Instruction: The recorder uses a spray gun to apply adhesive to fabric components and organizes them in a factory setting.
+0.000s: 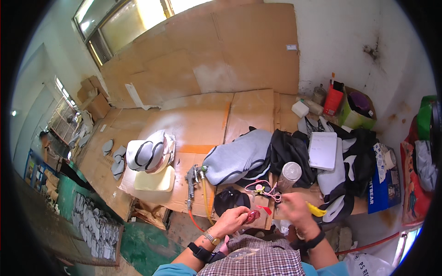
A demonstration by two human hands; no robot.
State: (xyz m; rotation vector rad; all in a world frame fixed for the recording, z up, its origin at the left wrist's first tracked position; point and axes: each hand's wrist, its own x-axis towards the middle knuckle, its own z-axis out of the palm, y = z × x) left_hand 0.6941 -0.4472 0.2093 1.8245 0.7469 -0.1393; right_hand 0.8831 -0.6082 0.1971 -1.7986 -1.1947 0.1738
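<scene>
Red object (pixel 252 216), small, shiny, exact kind unclear: near the front edge of the table (pixel 189 119), pinched in the fingertips of the left hand (pixel 233 221). Right hand (pixel 298 210): nearby, blurred; cannot tell whether its fingers are open or closed. Red strip (pixel 264 209): between the hands. Pink cord (pixel 276 198): beyond, beside a jar (pixel 290 175). Black cloth (pixel 230 200): left of cord. Spray gun (pixel 190 182): farther left. Notepad (pixel 323 151): right of jar.

White printed lettering stands on the blue box (pixel 390 197), dark lettering on the white bag (pixel 368 268); the cardboard panel (pixel 258 46) bears a label (pixel 291 47) too small to read.
</scene>
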